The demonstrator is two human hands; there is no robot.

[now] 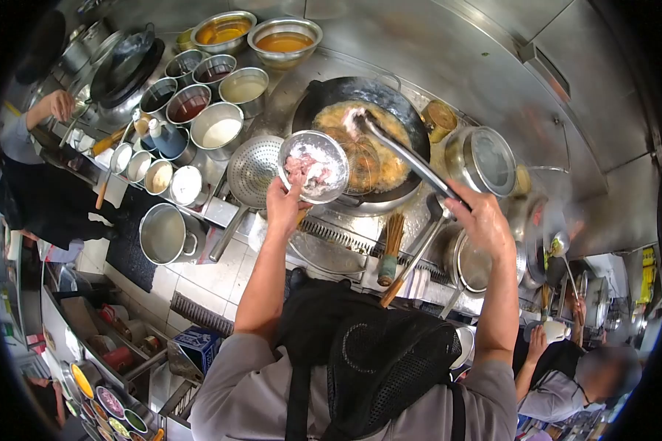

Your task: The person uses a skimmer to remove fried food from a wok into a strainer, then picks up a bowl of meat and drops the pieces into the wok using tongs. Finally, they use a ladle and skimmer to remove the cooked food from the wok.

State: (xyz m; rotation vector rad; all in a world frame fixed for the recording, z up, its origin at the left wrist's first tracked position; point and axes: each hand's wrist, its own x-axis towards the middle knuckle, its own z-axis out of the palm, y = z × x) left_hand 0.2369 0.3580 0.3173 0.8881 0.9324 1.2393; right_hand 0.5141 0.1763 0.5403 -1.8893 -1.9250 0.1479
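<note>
My left hand [284, 208] grips the rim of a metal bowl [337, 156] that holds pieces of raw meat [309, 169] coated in white powder. The bowl is over the left edge of a large black wok [412, 121] with bubbling oil. My right hand [481, 219] is closed round the end of long metal tongs [412, 160]. Their far tips reach into the wok, at a pale coated piece [354, 120]. A round wire strainer [362, 163] sits in the oil. Left of the bowl lies a perforated ladle [248, 173].
Metal pots of sauces [188, 104] stand at the left. A lidded pot [485, 158] is right of the wok. A bamboo brush [391, 253] lies at the stove's front edge. Co-workers [29, 169] work at far left and lower right [566, 382].
</note>
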